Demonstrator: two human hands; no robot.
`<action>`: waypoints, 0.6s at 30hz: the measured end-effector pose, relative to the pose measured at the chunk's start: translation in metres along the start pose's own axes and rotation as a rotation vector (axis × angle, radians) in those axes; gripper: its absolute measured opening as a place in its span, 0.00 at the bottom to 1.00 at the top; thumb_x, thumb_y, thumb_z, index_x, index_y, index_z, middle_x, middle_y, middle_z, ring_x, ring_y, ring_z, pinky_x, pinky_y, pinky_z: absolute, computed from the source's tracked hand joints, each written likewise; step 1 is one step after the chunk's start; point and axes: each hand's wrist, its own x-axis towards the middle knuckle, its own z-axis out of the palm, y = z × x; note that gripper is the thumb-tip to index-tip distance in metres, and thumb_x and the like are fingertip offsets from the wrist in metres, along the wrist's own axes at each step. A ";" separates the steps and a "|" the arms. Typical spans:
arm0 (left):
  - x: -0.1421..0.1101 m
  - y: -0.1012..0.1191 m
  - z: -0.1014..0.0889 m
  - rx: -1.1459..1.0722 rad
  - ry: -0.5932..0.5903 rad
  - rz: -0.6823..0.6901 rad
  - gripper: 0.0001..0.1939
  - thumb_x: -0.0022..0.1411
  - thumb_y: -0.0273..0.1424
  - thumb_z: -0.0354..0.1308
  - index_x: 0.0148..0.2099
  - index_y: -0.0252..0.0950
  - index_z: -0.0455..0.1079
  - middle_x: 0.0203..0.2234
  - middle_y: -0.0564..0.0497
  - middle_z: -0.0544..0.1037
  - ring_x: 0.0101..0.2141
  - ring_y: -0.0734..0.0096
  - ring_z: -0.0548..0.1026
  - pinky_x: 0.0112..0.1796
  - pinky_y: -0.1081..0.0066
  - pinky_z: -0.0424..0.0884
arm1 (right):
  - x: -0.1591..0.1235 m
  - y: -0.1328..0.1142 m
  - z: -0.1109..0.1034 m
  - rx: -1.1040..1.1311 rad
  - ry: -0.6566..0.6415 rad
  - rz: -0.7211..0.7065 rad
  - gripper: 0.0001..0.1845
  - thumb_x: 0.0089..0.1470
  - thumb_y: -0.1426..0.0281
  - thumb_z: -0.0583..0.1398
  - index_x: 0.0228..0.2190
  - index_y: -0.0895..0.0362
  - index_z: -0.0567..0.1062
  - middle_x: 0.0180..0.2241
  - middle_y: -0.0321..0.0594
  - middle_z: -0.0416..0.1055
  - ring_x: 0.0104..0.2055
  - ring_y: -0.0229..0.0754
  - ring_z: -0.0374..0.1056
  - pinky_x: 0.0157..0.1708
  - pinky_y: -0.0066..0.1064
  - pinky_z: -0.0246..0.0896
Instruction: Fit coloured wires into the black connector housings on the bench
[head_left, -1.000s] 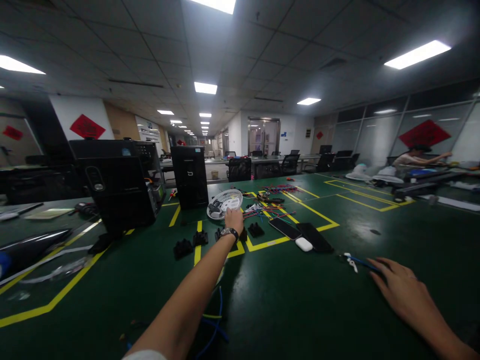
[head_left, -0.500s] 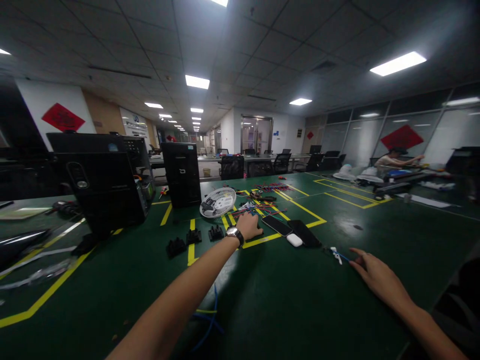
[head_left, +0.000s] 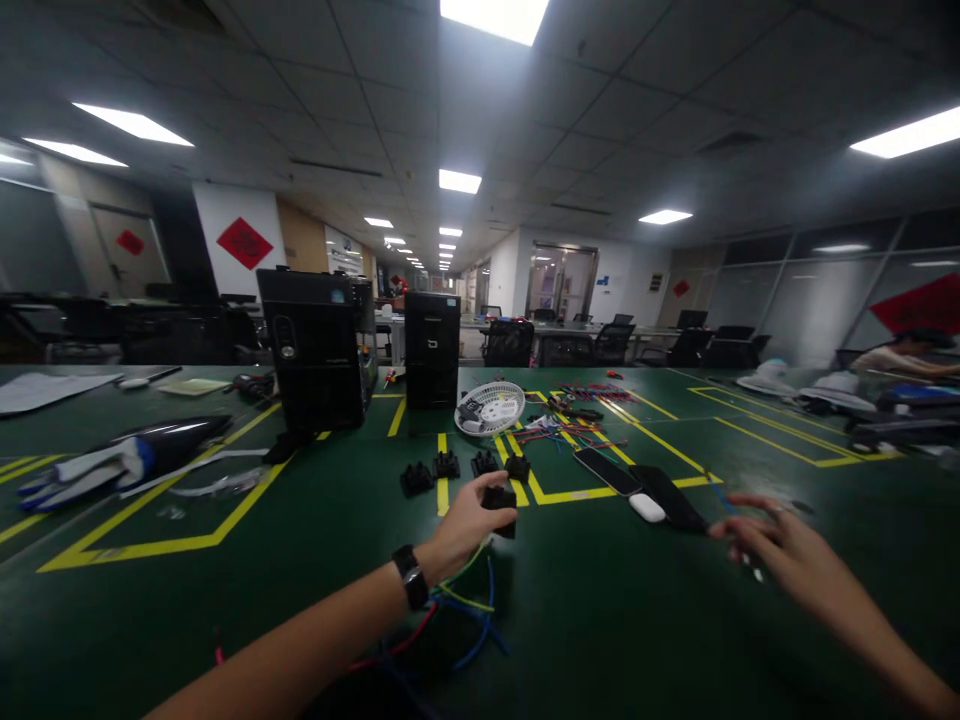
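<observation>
My left hand grips a small black block between thumb and fingers, just above the table. Beneath it lie loose blue, yellow-green and red wires. Several similar black blocks stand in a row beyond that hand. On the right, my blurred right hand has its fingers pinched around a thin blue piece that looks like a wire. A small white item shows below these fingers, too smeared to name.
A white basket with items in it stands past the blocks, beside two black computer cases. Bundled coloured wires, a phone, a black pouch and a white earphone case lie to the right. A person sits far right.
My left hand has come back from near the basket and the blocks toward me, now with a black block in it. My right hand has taken up the thin blue piece. The view has swung about.
</observation>
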 end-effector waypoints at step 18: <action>-0.018 -0.024 -0.061 0.129 0.292 0.216 0.34 0.47 0.20 0.61 0.56 0.38 0.56 0.45 0.46 0.71 0.45 0.66 0.72 0.49 0.64 0.65 | -0.040 -0.195 0.235 0.305 -0.421 -0.365 0.23 0.60 0.67 0.51 0.54 0.61 0.71 0.22 0.36 0.71 0.23 0.38 0.63 0.25 0.26 0.56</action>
